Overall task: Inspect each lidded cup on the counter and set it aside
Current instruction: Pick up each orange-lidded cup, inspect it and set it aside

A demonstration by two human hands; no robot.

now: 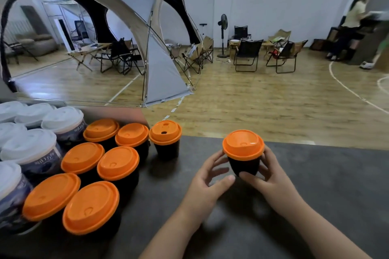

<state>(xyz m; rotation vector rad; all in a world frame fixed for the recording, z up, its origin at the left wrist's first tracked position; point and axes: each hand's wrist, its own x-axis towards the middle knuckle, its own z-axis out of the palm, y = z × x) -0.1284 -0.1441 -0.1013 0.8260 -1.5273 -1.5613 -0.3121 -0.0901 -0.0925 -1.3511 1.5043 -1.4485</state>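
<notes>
Your left hand (207, 176) and right hand (268, 171) hold the orange-lidded black cup (243, 154) upright over the tabletop (326, 185), fingers (217, 159) curled round its sides, apart from the other cups (117, 163).

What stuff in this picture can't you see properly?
Head view:
- Inside the held cup: its orange lid covers it.
- The cup's base: fingers of the left hand and right hand hide it.
- White-lidded cups: some cut off by the left edge; their print is too blurred to read.
</notes>
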